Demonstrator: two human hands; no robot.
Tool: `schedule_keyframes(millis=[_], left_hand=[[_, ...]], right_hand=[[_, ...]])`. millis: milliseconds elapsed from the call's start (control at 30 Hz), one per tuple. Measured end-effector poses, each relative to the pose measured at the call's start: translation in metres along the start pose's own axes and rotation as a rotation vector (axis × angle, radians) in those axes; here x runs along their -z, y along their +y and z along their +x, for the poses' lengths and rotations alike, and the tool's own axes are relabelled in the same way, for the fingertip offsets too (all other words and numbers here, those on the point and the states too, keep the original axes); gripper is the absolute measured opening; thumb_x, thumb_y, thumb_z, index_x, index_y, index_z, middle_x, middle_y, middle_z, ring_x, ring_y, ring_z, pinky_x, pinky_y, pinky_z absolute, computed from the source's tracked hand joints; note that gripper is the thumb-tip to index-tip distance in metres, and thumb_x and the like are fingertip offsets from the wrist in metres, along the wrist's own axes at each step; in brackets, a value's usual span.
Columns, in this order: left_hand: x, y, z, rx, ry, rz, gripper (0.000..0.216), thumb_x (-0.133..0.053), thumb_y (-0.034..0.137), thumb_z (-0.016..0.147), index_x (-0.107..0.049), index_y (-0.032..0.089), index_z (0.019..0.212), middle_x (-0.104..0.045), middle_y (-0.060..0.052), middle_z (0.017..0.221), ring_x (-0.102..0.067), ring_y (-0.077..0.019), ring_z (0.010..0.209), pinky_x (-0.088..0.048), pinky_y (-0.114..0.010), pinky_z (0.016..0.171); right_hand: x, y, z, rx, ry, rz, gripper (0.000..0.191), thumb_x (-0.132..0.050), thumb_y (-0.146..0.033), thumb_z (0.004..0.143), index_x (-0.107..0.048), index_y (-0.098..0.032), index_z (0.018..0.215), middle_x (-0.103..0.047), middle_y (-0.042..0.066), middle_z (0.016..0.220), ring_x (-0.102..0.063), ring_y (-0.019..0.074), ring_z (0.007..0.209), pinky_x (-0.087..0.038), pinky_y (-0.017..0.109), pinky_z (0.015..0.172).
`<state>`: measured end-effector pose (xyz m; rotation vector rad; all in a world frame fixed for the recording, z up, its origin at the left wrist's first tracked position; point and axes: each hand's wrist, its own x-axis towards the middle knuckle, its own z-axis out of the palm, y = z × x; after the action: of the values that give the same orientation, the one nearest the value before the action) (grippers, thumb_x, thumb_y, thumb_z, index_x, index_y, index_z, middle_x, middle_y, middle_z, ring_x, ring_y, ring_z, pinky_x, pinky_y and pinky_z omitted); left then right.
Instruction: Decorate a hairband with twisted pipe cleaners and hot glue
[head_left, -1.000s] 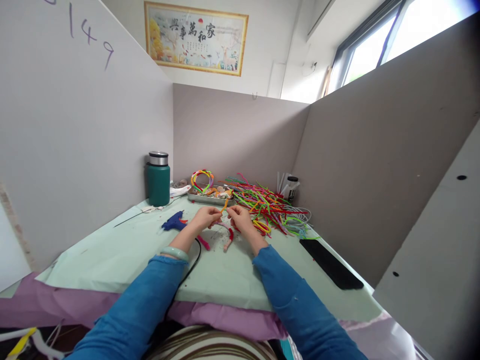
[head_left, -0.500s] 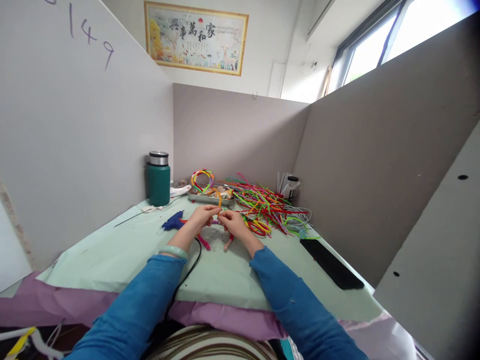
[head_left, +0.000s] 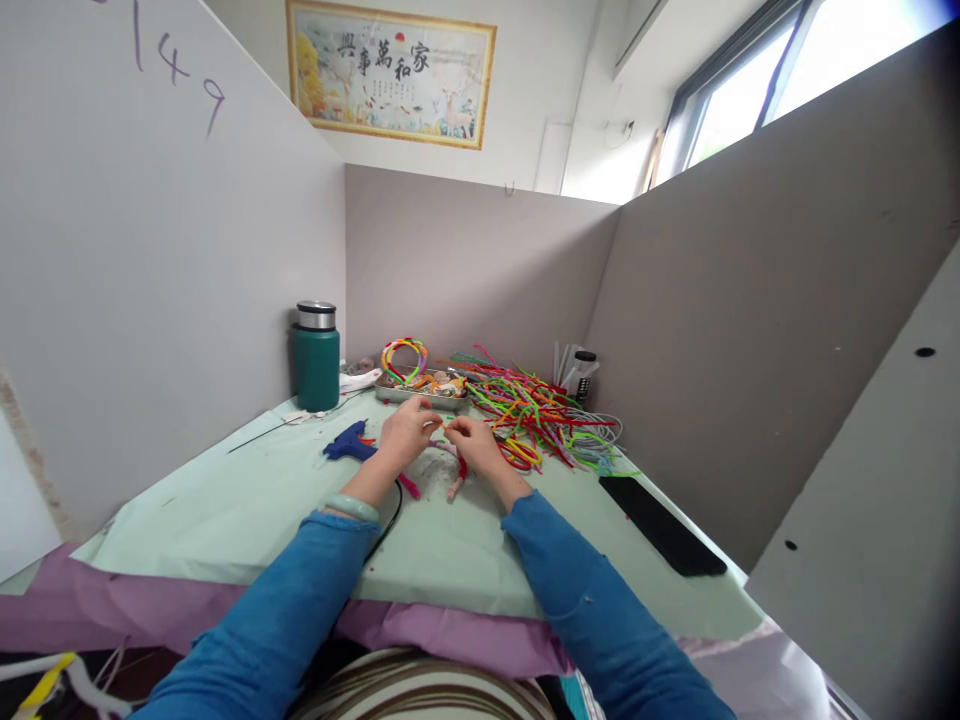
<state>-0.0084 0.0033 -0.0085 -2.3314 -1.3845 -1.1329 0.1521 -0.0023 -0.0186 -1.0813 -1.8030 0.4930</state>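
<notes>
My left hand and my right hand meet above the middle of the table, fingertips pinched. Between them shows a short bit of orange pipe cleaner; the rest of it is hidden by the fingers. Below the hands lies a curved piece with a magenta end and a red end with a pale tip; its middle is mostly covered. A blue glue gun lies just left of my left hand, and a black cord runs under that wrist.
A heap of coloured pipe cleaners spreads at the back right. Behind my hands is a metal tray with a coloured ring. A green bottle stands left, a black strip lies right. Partitions enclose the table.
The orange pipe cleaner stood up above my fingers before; now only a short bit shows between the hands. My left hand has turned and its fingers are raised a little.
</notes>
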Motion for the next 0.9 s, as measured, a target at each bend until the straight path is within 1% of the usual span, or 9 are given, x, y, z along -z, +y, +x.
schedule_keyframes(millis=[67, 167, 300, 433, 633, 900], left_hand=[[0.0010, 0.0002, -0.0001, 0.006, -0.031, 0.043, 0.024, -0.050, 0.031, 0.083, -0.073, 0.025, 0.085, -0.062, -0.006, 0.100, -0.054, -0.0194, 0.091, -0.042, -0.028, 0.073], [0.0019, 0.0010, 0.0001, 0.029, -0.094, 0.088, 0.024, -0.049, 0.029, 0.084, -0.073, 0.026, 0.084, -0.065, -0.006, 0.087, -0.053, -0.0196, 0.087, -0.040, -0.028, 0.071], [0.0027, 0.0022, -0.0007, 0.055, -0.125, 0.128, 0.025, -0.047, 0.028, 0.084, -0.073, 0.026, 0.084, -0.066, -0.006, 0.085, -0.053, -0.0202, 0.086, -0.038, -0.028, 0.069], [0.0025, 0.0028, -0.0014, 0.042, -0.130, 0.144, 0.026, -0.047, 0.026, 0.083, -0.073, 0.026, 0.085, -0.066, -0.007, 0.086, -0.053, -0.0204, 0.088, -0.037, -0.028, 0.068], [0.0025, 0.0046, -0.0019, 0.004, -0.149, 0.123, 0.027, -0.046, 0.026, 0.084, -0.073, 0.025, 0.084, -0.065, -0.008, 0.085, -0.052, -0.0207, 0.089, -0.038, -0.028, 0.069], [0.0039, 0.0065, -0.0017, -0.017, -0.162, 0.094, 0.025, -0.048, 0.024, 0.082, -0.073, 0.025, 0.081, -0.065, -0.008, 0.084, -0.053, -0.0209, 0.087, -0.038, -0.029, 0.069]], right_hand=[[0.0013, 0.0021, 0.0002, 0.017, 0.024, -0.079, 0.016, -0.051, -0.026, 0.075, -0.062, -0.018, 0.068, -0.059, -0.002, 0.063, -0.051, 0.0128, 0.061, -0.037, 0.022, 0.059], [0.0028, 0.0035, -0.0004, 0.070, 0.075, -0.222, 0.016, -0.053, -0.028, 0.079, -0.065, -0.019, 0.074, -0.064, 0.001, 0.073, -0.054, 0.0141, 0.069, -0.038, 0.024, 0.064], [0.0044, 0.0012, -0.0025, 0.123, 0.123, -0.371, 0.015, -0.054, -0.029, 0.082, -0.066, -0.019, 0.084, -0.065, 0.004, 0.084, -0.056, 0.0144, 0.077, -0.038, 0.024, 0.070], [0.0044, -0.0025, -0.0056, 0.161, 0.087, -0.506, 0.016, -0.050, -0.026, 0.085, -0.065, -0.021, 0.088, -0.064, 0.003, 0.088, -0.057, 0.0147, 0.079, -0.038, 0.024, 0.071], [0.0013, -0.0053, -0.0086, 0.154, 0.010, -0.699, 0.019, -0.046, -0.025, 0.087, -0.065, -0.021, 0.093, -0.063, 0.006, 0.095, -0.057, 0.0167, 0.082, -0.038, 0.026, 0.070], [-0.0003, -0.0060, -0.0085, 0.135, -0.024, -0.775, 0.020, -0.045, -0.026, 0.088, -0.063, -0.021, 0.096, -0.063, 0.007, 0.096, -0.058, 0.0183, 0.081, -0.038, 0.028, 0.070]])
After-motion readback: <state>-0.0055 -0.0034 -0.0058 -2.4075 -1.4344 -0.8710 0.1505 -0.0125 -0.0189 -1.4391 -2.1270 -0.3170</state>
